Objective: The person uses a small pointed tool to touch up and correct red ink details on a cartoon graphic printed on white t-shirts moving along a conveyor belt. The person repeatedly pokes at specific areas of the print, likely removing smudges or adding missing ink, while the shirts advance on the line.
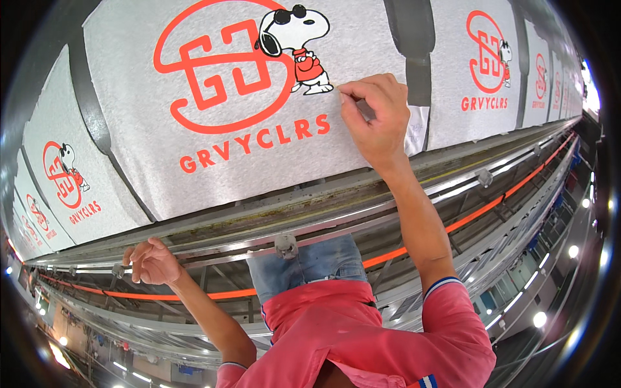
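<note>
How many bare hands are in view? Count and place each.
2: the right hand at the large printed fabric panel, the left hand lower left. Others may be hidden.

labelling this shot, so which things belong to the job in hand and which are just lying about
Likely in the job:
printed grey panel
right hand, fingers pinched over it
matching panels either side

Just around:
orange strip
round lamp

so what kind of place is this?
Probably a textile screen-printing workshop: a row of grey fabric panels with the same red logo and cartoon dog, laid along one long dark table edged by a metal rail.
</note>
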A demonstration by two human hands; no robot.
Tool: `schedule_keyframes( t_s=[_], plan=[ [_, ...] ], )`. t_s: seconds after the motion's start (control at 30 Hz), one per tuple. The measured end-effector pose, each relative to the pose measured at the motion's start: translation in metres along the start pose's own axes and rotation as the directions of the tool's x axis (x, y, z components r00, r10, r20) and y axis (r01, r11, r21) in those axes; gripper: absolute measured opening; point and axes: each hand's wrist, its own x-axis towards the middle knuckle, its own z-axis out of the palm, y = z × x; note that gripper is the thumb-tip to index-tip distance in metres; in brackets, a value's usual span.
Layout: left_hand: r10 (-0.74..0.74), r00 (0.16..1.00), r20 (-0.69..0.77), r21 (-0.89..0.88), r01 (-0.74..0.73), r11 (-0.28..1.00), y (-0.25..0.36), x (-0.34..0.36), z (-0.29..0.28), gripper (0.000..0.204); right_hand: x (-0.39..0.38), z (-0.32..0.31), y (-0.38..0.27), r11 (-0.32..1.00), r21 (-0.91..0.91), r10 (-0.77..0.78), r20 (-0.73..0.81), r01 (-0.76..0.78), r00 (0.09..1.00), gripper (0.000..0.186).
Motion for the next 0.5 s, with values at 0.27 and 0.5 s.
schedule_keyframes(
  t_s=[0.27,0.5],
  plan=[
    [0.030,0.999,-0.012,0.023,-0.030,0.999,-0.0041,0.0014,0.0011,0.021,0.0019,0.0019,0.0020,0.999,-0.038,-0.026,-0.010,0.026,1.000,0.019],
    [0.017,1.000,0.002,0.038,-0.017,0.999,-0.0041,0.0021,0.0020,0.020,0.0027,0.0021,0.0009,0.998,-0.061,-0.032,-0.001,0.032,0.999,0.019]
  ],
)
